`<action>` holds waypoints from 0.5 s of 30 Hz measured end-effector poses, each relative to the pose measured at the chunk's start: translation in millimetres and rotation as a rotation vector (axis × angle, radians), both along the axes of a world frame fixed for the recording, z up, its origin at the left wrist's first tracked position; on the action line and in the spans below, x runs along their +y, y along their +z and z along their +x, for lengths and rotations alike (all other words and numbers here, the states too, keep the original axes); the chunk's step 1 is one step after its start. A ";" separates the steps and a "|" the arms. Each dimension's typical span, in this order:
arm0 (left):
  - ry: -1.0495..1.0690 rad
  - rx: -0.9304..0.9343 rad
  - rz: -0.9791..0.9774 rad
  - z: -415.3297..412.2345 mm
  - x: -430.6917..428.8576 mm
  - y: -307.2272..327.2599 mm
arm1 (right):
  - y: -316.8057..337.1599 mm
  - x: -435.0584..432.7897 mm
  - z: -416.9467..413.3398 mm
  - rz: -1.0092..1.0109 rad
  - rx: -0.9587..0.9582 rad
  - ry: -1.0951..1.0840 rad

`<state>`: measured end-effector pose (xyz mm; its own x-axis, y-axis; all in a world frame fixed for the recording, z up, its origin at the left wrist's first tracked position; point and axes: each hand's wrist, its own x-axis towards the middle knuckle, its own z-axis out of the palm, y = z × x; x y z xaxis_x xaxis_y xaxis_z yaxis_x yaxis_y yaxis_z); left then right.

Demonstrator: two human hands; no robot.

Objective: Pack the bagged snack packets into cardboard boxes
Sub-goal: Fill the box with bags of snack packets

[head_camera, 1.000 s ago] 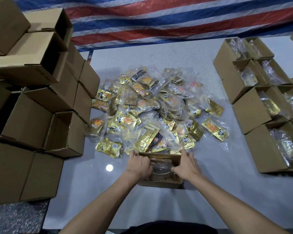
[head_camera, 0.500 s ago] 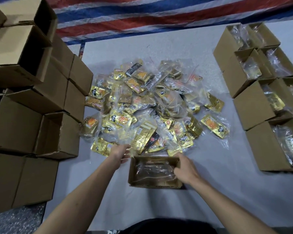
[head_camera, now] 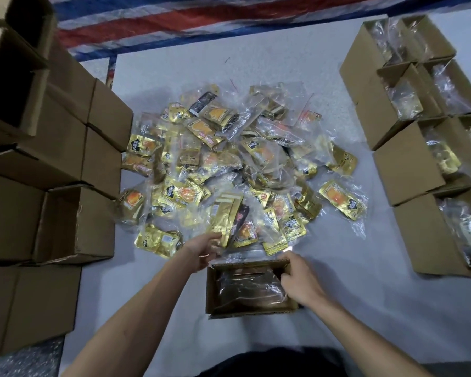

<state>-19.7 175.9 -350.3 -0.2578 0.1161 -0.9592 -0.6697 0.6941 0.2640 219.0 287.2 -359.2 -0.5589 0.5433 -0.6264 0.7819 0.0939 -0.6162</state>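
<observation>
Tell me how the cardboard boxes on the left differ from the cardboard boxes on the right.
The left boxes are piled on one another in layers; the right boxes stand side by side in rows. The left boxes whose insides show look empty; the right boxes whose tops show hold clear bags of packets. Both sets are plain brown cardboard and unsealed.

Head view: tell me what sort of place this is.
Probably a makeshift packing station: a heap of bagged snack packets in the middle, empty cardboard boxes stacked at the left, filled open boxes lined up at the right, and a striped tarpaulin behind.
</observation>
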 end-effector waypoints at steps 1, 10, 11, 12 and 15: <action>0.023 -0.014 0.032 -2.2 0.5 2.5 | -0.5 0.3 -0.5 0.001 -0.001 -0.001; 0.402 0.112 0.314 -12.9 -0.8 1.3 | -4.5 -3.0 2.8 0.003 -0.009 -0.029; 0.365 0.139 0.279 -12.3 -2.0 1.5 | -4.7 -3.5 3.3 0.002 -0.013 -0.029; 0.308 0.152 0.239 -10.8 -3.3 1.6 | -4.9 -3.6 3.7 -0.004 -0.014 -0.029; 0.114 0.192 0.034 -4.9 -7.6 -2.9 | -2.4 -1.2 5.0 -0.033 -0.021 -0.007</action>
<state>-24.6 168.3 -353.2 -0.4484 0.1070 -0.8874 -0.6789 0.6051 0.4160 224.0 286.0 -361.7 -0.5416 0.5258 -0.6559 0.7954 0.0682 -0.6022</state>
